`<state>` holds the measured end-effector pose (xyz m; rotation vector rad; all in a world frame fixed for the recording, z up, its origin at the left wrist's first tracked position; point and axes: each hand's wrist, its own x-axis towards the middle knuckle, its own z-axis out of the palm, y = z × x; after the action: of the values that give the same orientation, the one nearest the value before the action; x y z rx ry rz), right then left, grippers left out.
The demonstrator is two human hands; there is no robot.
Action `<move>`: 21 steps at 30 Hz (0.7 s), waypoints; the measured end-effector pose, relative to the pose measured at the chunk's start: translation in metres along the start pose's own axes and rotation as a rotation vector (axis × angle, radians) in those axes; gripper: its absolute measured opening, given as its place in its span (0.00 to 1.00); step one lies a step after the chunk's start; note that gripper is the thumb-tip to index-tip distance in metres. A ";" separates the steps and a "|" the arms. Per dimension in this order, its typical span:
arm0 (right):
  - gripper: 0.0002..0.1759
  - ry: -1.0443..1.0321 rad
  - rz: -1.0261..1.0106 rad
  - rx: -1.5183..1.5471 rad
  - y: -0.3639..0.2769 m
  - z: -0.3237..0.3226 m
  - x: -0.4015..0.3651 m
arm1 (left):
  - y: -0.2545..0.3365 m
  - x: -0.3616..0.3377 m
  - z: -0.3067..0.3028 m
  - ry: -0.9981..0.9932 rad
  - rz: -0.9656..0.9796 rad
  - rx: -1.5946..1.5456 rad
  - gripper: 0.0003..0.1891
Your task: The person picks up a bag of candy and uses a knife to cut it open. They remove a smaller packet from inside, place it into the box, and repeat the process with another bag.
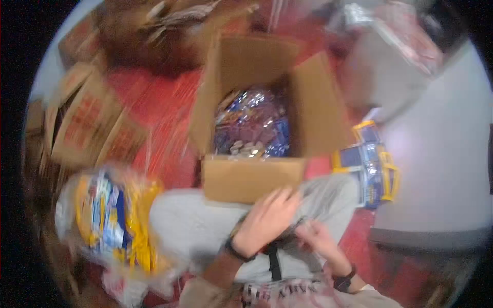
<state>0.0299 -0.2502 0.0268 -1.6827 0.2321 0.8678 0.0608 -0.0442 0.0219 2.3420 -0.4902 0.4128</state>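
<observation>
An open cardboard box (254,179) stands before my lap, its flaps folded outward. Shiny clear plastic covers blue and purple packets (254,118) inside it. My left hand (269,218) lies flat with fingers stretched out, close to the lower edge of the near flap; blur hides whether it touches. Beside it, lower right, my right hand (318,240) has its fingers curled in over my lap. Whatever those fingers may hold is too smeared to make out. Both wrists wear dark bands.
Left of my knee lies a clear plastic bag of yellow and blue packs (113,220). More blue and yellow packs (365,169) rest at the right, beside a pale grey surface (436,169). A cardboard carton (84,123) with red print stands far left on the red floor (159,108).
</observation>
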 end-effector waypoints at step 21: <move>0.28 0.099 -0.305 -0.551 -0.023 0.011 -0.009 | 0.000 -0.004 -0.042 0.029 -0.017 -0.120 0.05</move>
<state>0.0322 -0.2358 0.0490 -2.2029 -0.2170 0.6501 0.0506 -0.0147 0.0498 2.2206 -0.4679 0.3984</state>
